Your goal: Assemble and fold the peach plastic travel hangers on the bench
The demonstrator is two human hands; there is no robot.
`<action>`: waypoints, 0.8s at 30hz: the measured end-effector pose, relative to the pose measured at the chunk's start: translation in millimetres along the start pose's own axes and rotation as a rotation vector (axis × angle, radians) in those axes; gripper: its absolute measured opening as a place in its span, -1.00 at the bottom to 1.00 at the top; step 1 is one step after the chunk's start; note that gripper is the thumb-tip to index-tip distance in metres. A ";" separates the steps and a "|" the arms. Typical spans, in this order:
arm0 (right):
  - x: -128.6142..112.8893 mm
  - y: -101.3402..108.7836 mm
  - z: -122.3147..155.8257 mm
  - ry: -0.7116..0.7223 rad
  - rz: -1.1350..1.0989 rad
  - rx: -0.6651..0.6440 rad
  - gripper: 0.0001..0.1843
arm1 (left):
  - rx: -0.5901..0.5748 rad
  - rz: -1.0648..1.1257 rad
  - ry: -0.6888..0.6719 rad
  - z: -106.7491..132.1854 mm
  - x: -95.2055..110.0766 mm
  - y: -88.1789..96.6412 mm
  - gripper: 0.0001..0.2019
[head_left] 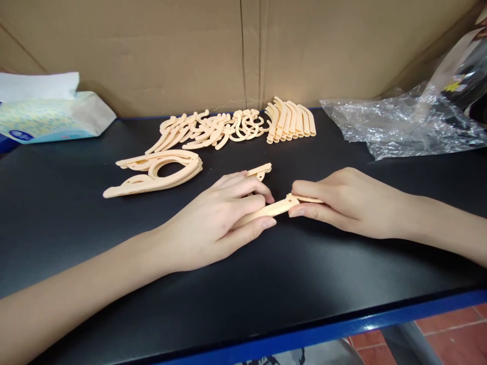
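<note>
Grasping cream bar (272, 208) in left hand (228, 213), pointing long axis rightward; pinching thin cream piece (310, 199) in right hand (344, 203) at bar's holed end (292, 202).

Table (228, 304): smooth top, low sheen; rim (361, 324) glossy.
Bar (279, 207), over table's middle: plastic, smooth, satin.
Hangers (167, 182), table's left: plastic, smooth, satin.
Arms (291, 121), table's far edge: plastic, smooth, satin.
Bag (399, 121), table's far right: clear plastic film, crinkled, high gloss.
Pack (57, 114), table's far left: plastic film, soft sheen; tissue (41, 86), matt paper.
Board (152, 56), behind table: cardboard, matt.
Floor (452, 332), below table: tile.
</note>
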State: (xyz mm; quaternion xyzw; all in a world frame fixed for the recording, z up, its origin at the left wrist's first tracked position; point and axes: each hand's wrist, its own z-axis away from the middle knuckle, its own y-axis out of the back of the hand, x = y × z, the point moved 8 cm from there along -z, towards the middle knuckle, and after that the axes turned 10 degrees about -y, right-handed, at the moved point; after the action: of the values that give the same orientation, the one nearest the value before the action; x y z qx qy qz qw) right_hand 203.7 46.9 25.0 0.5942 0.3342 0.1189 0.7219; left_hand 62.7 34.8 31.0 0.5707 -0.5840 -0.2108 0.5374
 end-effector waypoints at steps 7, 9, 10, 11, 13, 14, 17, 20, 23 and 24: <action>-7.7 -2.8 1.7 0.051 0.049 -0.005 -0.60 | 0.029 0.043 -0.017 1.4 -0.4 -0.3 -0.74; -10.3 -3.3 2.8 0.067 0.055 0.002 -0.61 | 0.029 0.052 -0.024 1.6 -0.5 -0.2 -0.74; -10.7 -3.1 3.1 0.069 0.054 0.005 -0.60 | 0.019 0.052 -0.020 1.6 -1.0 -0.8 -0.75; -10.6 -2.8 3.2 0.067 0.050 0.008 -0.60 | 0.013 0.049 -0.015 1.6 -1.6 -1.1 -0.75; -9.4 -1.2 2.8 0.057 0.039 0.019 -0.58 | 0.018 0.043 -0.012 1.6 -2.3 -0.7 -0.76; -8.8 -0.4 2.6 0.052 0.033 0.026 -0.58 | 0.028 0.041 -0.016 1.5 -2.2 -0.1 -0.76; -7.8 1.4 2.3 0.044 0.036 0.057 -0.55 | 0.059 0.029 -0.026 1.3 -1.9 1.1 -0.75; -7.4 1.0 2.3 0.035 0.042 0.075 -0.52 | 0.066 0.021 -0.036 1.1 -2.4 0.7 -0.75; -5.3 1.2 2.0 0.012 0.046 0.089 -0.46 | 0.080 0.018 -0.056 1.3 -3.0 1.1 -0.76; -4.4 1.3 1.9 0.002 0.048 0.091 -0.44 | 0.081 0.018 -0.058 1.5 -3.6 1.1 -0.76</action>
State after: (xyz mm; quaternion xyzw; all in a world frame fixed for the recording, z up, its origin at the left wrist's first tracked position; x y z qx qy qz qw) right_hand 201.9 43.3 27.9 0.6342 0.3259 0.1215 0.6905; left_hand 60.1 37.7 30.0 0.5806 -0.6123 -0.1985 0.4985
